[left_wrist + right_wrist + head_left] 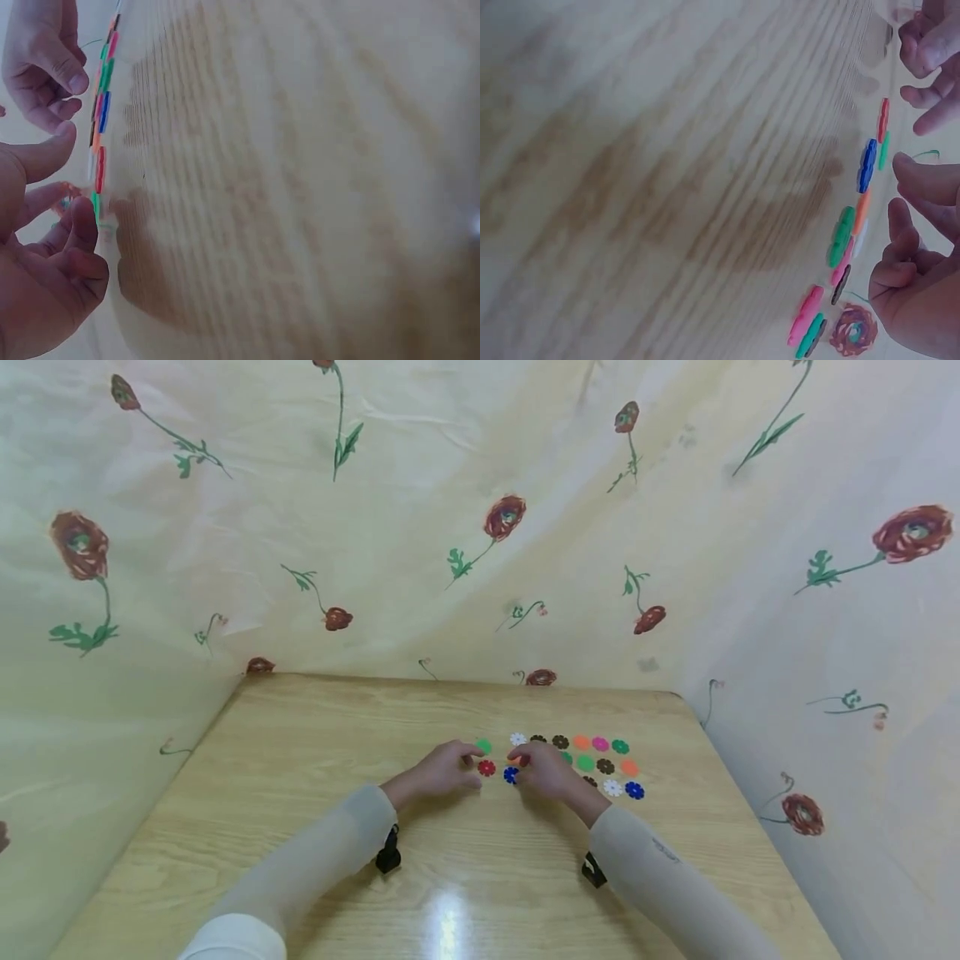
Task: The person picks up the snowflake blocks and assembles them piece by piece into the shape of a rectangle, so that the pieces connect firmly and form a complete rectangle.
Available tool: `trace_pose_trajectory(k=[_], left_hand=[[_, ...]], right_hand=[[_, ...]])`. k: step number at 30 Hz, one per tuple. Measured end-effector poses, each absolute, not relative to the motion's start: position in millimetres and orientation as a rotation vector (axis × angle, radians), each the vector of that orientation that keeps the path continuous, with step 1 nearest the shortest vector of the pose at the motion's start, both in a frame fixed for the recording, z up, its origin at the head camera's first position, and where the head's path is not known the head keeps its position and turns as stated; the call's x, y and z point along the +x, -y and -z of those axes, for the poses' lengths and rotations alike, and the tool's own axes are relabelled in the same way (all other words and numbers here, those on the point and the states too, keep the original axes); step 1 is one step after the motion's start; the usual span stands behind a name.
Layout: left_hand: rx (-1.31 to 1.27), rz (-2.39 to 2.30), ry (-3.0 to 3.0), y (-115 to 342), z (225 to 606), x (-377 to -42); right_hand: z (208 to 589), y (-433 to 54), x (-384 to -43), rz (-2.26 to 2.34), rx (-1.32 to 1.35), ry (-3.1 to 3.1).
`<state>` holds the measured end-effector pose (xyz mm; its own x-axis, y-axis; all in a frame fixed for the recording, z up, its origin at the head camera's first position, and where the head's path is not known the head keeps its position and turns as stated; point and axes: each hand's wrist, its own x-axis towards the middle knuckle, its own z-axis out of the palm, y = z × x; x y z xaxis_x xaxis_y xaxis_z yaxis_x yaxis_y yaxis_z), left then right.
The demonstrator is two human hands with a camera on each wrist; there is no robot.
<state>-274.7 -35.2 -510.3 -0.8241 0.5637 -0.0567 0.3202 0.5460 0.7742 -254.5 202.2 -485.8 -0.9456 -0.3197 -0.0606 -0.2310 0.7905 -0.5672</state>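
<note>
Flower-shaped plastic discs lie flat on the wooden table in rows. My left hand hovers at the left end of the rows, beside a light green disc and a red disc. Its thumb and fingers are apart and loosely bent, with nothing seen between them. Over the discs just to the right is my right hand, near a blue disc and an orange disc. A gap shows between its thumb and index finger, and the other fingers bend loosely. That hand hides several discs in the head view.
Right of my right hand lie more discs, among them a pink one, a white one and a dark blue one. A flower-patterned cloth hangs around the wooden table at the back and sides.
</note>
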Motion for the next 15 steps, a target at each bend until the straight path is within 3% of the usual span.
trace_pose_trajectory(k=[15], left_hand=[[0.754,-0.935,-2.561,17.0,508.4,-294.5]], right_hand=[[492.2,-200.6,-267.0,0.648,-0.544,-2.817]])
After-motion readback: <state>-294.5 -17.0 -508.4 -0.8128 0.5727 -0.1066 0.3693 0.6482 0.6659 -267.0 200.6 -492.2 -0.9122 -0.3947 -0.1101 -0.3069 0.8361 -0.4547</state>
